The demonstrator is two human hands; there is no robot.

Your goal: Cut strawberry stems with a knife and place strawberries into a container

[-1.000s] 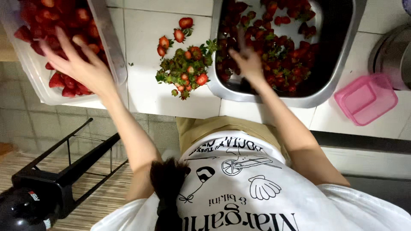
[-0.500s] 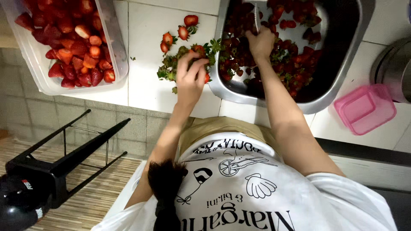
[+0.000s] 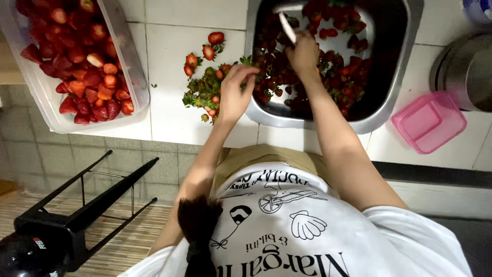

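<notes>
Right hand clenched on a pale-bladed knife, over the steel basin of whole red strawberries. Left hand at its 9 o'clock rim, grip unclear, touching the green-leafed trimmings pile. Clear plastic tub of hulled strawberries farther toward 9.

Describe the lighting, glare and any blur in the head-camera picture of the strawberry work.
Head view: even overhead light on the white tiled counter; soft glare on the steel basin rim; the basin's inside is dark, dimming the strawberries; the knife in the right hand is slightly motion-blurred; edges bend from wide-angle distortion.
</notes>
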